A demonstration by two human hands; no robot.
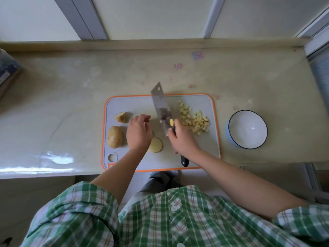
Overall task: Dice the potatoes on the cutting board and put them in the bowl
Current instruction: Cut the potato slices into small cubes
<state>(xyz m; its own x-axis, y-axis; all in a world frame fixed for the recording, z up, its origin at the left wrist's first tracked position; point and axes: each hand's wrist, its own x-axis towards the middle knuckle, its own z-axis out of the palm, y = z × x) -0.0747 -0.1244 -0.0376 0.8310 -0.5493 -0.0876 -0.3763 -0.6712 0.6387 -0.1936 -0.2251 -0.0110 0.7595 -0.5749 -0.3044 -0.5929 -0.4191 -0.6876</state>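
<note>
Right hand (181,138): fingers wrapped tight round the black handle of the cleaver (161,106), grip up near the yellow spot at the blade end. Handle butt sticks out behind the wrist, toward the person. Blade runs forward from the grip, away from the body and angled slightly left, flat side up. Can't tell if the edge touches the cutting board (201,154).

Left hand (138,132): just left of the blade, palm down over the board, fingers loosely spread, gripping nothing that shows. Can't see what is under the palm.

Potato positions, relative to the knife grip:
- diced pile (194,120): just right of the grip and ahead of it, on the board, loose strip of pale cubes.
- potato half (155,145): just left of the grip, cut face up, partly under the left wrist.
- whole potato (114,136): beyond the left hand, near the board's left rim, skin on.
- potato chunk (121,117): same side, further from the person, skin on.

Bowl (238,125): well right of the grip, off the board on the counter (71,104), near the board's right rim but apart. White inside, dark rim, blue outside. All the dice sit on the board.
</note>
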